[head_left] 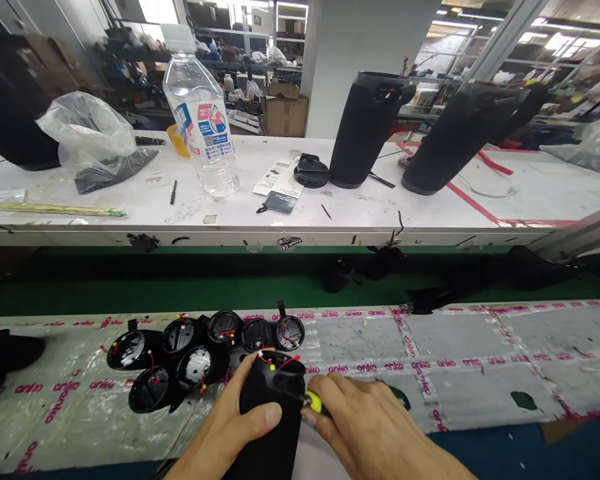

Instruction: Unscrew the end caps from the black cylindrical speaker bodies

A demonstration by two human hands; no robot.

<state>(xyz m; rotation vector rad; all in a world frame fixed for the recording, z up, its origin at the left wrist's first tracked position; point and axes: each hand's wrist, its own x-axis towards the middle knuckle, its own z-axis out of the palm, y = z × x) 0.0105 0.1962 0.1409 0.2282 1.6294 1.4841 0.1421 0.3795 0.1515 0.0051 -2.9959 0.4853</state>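
My left hand (225, 433) is wrapped round a black cylindrical speaker body (270, 413) at the bottom middle, thumb across its front. Red and yellow wires show at its open top end. My right hand (375, 433) is closed on a small tool with a yellow handle (313, 401), its tip against the side of the speaker body near the top. Just behind and to the left lies a cluster of several black round end caps (200, 353) with red wires inside.
A clear water bottle (203, 113) stands on the white bench across a green conveyor belt (180, 287). Two tall black speaker bodies (365, 130) (455, 137), a plastic bag (90, 133) and a small black cap (311, 171) also sit there. The near surface is plastic sheet with pink printed tape (480, 360).
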